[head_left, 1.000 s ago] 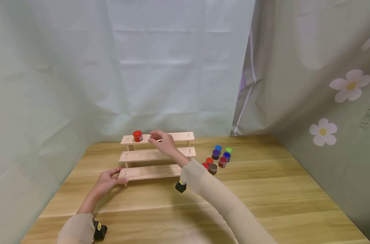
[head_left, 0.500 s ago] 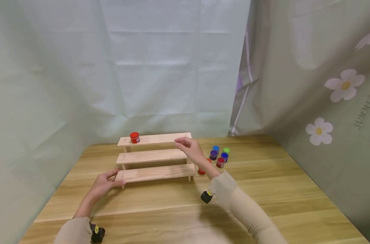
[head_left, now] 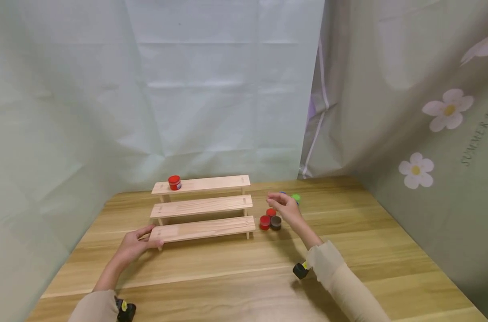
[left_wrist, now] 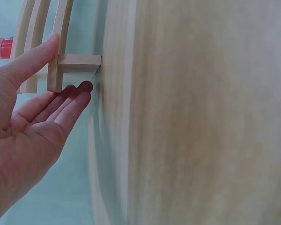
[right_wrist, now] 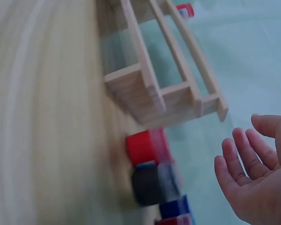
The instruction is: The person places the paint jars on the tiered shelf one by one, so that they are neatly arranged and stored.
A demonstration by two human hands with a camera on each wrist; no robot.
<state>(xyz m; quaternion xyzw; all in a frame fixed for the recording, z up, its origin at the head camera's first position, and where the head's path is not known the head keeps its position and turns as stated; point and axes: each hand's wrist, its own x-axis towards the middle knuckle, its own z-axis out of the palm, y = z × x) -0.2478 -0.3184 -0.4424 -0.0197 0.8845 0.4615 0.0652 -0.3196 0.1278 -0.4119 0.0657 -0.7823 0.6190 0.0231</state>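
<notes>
A three-tier wooden display rack [head_left: 201,206] stands on the table, with one red paint jar [head_left: 174,182] near the left end of its top tier. My left hand [head_left: 131,245] holds the left end of the lowest tier; in the left wrist view the thumb [left_wrist: 37,54] lies along the board and the fingers touch its end. Over the loose jars to the right of the rack hovers my right hand [head_left: 289,211], nothing in it, its fingers loosely bent. Below it sit two red jars [head_left: 265,222] and a dark brown jar [head_left: 275,223].
A green-lidded jar [head_left: 296,197] shows behind the right hand, which hides other jars there. Blue [right_wrist: 174,207] and dark red lids appear low in the right wrist view. Pale cloth [head_left: 212,112] hangs behind the wooden table [head_left: 212,277], and a flowered cloth [head_left: 372,112] hangs at the right.
My right hand has moved right, from above the rack's top tier to over the jars. The left hand stays at the lowest tier's end. The view has shifted slightly.
</notes>
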